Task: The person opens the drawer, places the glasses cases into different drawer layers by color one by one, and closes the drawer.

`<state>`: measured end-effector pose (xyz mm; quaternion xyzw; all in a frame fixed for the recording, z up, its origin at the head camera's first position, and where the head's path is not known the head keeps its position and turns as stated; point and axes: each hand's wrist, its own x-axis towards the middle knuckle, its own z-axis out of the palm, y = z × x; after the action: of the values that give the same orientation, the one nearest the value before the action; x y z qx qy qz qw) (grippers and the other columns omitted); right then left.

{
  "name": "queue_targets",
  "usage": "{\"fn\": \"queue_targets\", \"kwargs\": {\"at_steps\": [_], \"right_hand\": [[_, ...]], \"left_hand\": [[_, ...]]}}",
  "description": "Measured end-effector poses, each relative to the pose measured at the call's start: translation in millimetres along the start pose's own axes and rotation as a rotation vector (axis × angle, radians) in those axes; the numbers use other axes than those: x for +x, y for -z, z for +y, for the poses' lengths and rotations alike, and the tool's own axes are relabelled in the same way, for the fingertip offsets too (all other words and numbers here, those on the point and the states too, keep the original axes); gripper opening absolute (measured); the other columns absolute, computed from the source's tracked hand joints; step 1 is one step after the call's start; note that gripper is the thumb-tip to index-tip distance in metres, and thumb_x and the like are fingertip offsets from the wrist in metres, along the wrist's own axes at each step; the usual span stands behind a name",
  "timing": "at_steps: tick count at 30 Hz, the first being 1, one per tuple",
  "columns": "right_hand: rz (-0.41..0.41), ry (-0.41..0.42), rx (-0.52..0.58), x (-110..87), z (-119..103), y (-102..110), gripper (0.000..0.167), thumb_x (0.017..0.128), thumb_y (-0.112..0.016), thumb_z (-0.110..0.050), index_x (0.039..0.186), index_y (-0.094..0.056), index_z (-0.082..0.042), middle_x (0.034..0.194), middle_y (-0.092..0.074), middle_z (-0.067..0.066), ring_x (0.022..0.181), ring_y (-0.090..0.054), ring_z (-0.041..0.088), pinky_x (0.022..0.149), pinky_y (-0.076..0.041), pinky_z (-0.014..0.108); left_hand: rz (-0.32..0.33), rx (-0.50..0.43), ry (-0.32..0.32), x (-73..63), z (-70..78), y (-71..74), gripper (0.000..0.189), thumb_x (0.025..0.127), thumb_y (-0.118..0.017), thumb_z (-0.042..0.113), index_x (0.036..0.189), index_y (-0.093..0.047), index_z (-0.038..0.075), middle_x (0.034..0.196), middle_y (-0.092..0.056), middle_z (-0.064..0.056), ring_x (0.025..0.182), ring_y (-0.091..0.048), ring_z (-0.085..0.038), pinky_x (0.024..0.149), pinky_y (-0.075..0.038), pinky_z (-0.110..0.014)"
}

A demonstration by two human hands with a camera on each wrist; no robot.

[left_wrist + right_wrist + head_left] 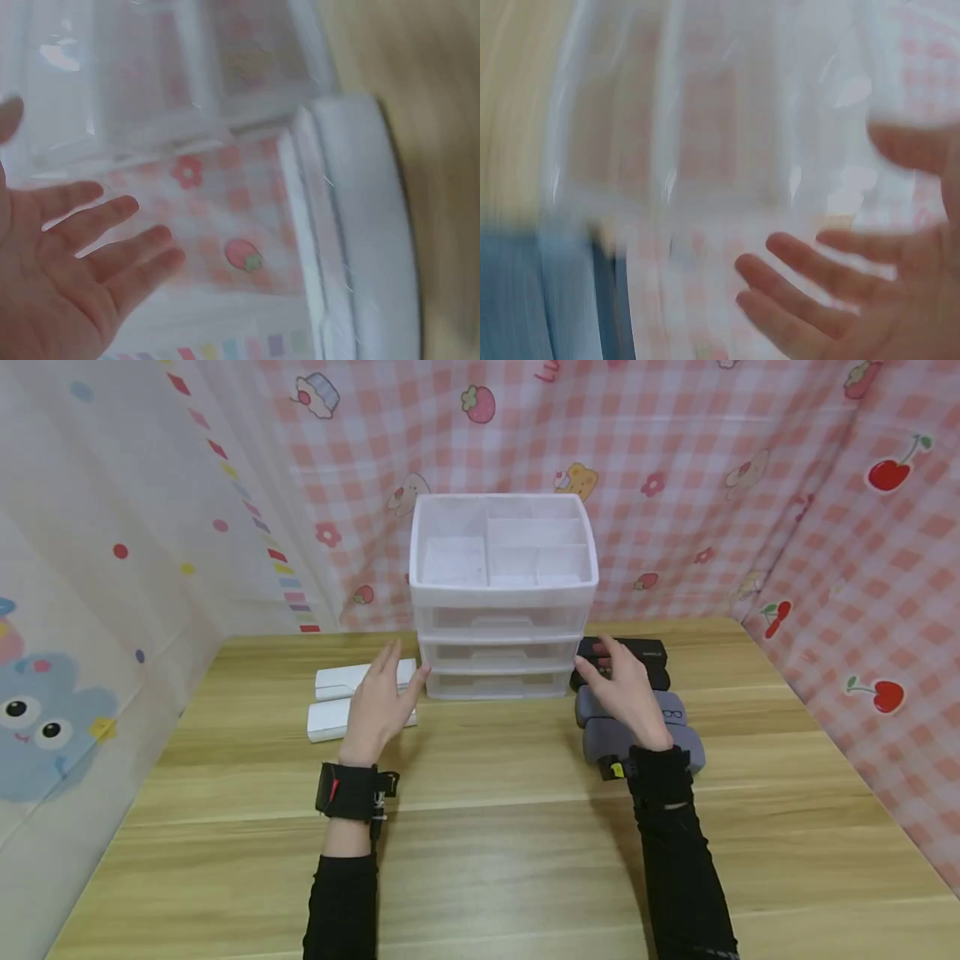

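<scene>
A white plastic drawer organizer with clear drawer fronts and a divided top tray stands at the back of the wooden table. To its left, my left hand hovers with extended fingers over two white glasses cases. My right hand is held on the other side, above two grey glasses cases and black cases. Both wrist views are blurred; there the left hand and the right hand have spread fingers and nothing in them, with the organizer's side close by.
The wooden table stretches from the organizer toward me. A pink checked curtain hangs right behind the organizer, and a white patterned curtain borders the left side.
</scene>
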<state>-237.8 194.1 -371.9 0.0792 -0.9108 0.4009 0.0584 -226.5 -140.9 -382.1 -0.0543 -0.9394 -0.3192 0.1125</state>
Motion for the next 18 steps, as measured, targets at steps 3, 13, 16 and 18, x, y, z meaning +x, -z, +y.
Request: {"fn": "queue_targets", "kwargs": {"at_steps": [3, 13, 16, 18], "right_hand": [[0.046, -0.012, 0.307, 15.6, 15.0, -22.7, 0.057, 0.094, -0.050, -0.050, 0.140, -0.043, -0.017, 0.131, -0.055, 0.012, 0.117, -0.055, 0.024, 0.093, -0.049, 0.040], [-0.181, -0.031, 1.185, 41.1, 25.6, -84.3, 0.050, 0.096, -0.055, -0.031, 0.139, -0.045, -0.007, 0.138, -0.052, 0.013, 0.128, -0.051, 0.026, 0.108, -0.041, 0.038], [-0.206, -0.115, 1.294, 24.6, -26.6, -68.2, 0.050, 0.100, -0.049, -0.022, 0.143, -0.037, 0.000, 0.145, -0.043, 0.018, 0.135, -0.043, 0.028, 0.112, -0.036, 0.035], [-0.199, -0.196, 1.365, 15.5, -58.3, -57.5, 0.050, 0.101, -0.045, -0.018, 0.145, -0.031, 0.002, 0.150, -0.035, 0.020, 0.140, -0.037, 0.028, 0.114, -0.033, 0.031]], "left_hand": [[0.087, -0.095, -0.043, 5.6, 8.7, 4.4, 0.066, 0.099, -0.038, 0.049, 0.146, -0.034, 0.002, 0.148, -0.040, -0.020, 0.136, -0.039, -0.038, 0.110, -0.035, -0.049], [0.305, -0.278, -0.134, 48.4, 37.2, 26.7, 0.041, 0.101, -0.043, 0.024, 0.129, -0.054, -0.004, 0.121, -0.062, -0.025, 0.108, -0.064, -0.036, 0.092, -0.052, -0.043], [0.315, -0.296, -0.137, 63.3, 43.3, 32.4, 0.039, 0.101, -0.045, 0.023, 0.125, -0.057, -0.004, 0.119, -0.064, -0.024, 0.106, -0.065, -0.035, 0.092, -0.052, -0.041], [0.318, -0.295, -0.133, 72.0, 46.7, 35.0, 0.037, 0.100, -0.047, 0.024, 0.122, -0.059, -0.004, 0.116, -0.066, -0.023, 0.105, -0.066, -0.033, 0.092, -0.052, -0.040]]}}
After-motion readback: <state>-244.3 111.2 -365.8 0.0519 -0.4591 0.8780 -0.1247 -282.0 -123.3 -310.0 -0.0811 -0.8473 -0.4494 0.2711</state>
